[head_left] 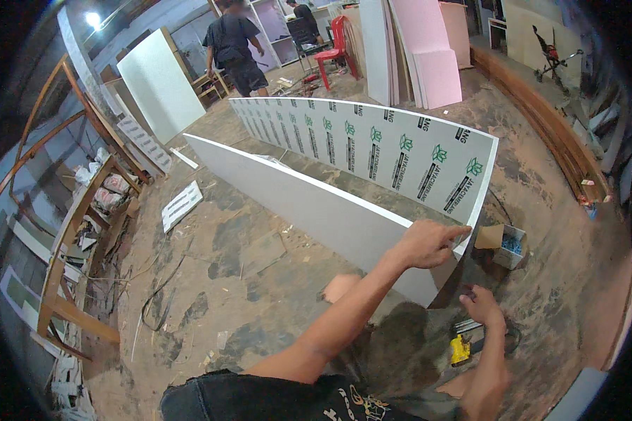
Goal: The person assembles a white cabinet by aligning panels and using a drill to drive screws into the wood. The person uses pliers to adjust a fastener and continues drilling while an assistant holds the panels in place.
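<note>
The workshop floor point(211, 295) is stained and littered with scraps, and a pale sheet point(163, 84) leans in the upper left. In the upper middle I see a person in dark clothes point(233, 45) standing, head blurred, with a red chair point(337, 49) nearby and pink sheets point(435, 70) upright just right of it.

Two long panels stand on edge across the middle of the frame: a plain white panel point(309, 203) on the near side and, behind it, a printed panel point(344, 144) with rows of green and black marks on its inner face. Their right ends come close by the left hand point(428, 243), which lies palm down at that near corner, index finger stretched out, the others bent; whether its grip really clasps the edge I cannot tell.

Below it, lower right of the frame, the right hand point(482, 306) is held apart from the panels, fingers curled; I cannot make out how closed its grip is or whether anything sits in it. Just beneath is a yellow tool point(461, 349). Right of the panel corner, an open cardboard box point(505, 259) holds small blue pieces point(511, 243).
</note>
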`<state>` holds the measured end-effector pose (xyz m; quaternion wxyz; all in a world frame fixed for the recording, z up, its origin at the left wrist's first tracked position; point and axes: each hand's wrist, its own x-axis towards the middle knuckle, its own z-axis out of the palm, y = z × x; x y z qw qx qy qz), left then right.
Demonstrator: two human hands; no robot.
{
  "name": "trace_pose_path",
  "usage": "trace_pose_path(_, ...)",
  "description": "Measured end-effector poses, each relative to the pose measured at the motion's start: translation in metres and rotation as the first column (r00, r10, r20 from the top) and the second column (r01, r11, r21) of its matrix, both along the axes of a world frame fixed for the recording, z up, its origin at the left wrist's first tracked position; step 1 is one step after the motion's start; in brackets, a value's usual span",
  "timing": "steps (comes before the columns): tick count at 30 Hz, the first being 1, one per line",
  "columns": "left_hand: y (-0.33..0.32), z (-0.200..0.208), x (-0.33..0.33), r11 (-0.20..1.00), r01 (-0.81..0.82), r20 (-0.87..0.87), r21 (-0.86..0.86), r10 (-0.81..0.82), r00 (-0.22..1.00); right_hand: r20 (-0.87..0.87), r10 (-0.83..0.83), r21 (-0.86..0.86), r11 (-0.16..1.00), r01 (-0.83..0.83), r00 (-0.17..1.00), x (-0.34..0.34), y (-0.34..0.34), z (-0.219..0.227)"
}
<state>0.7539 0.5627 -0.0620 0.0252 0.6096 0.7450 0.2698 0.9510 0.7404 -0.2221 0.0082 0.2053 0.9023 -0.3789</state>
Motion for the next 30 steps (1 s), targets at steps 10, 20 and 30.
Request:
trace_pose_path(10, 0.002, -0.008, 0.0, 0.999, -0.03, -0.023, -0.03, 0.03, 0.999, 0.009, -0.013, 0.001, 1.0, 0.013, 1.0, 0.003, -0.015, 0.028)
trace_pose_path(20, 0.003, -0.015, -0.004, 0.998, -0.038, -0.022, -0.046, 0.037, 0.999, 0.024, -0.044, -0.037, 0.998, 0.044, 0.999, 0.007, -0.01, 0.023)
trace_pose_path(30, 0.0, -0.012, -0.003, 0.999, -0.039, -0.02, -0.023, 0.039, 0.999, 0.071, -0.018, -0.051, 0.998, 0.022, 0.997, 0.005, -0.005, 0.015)
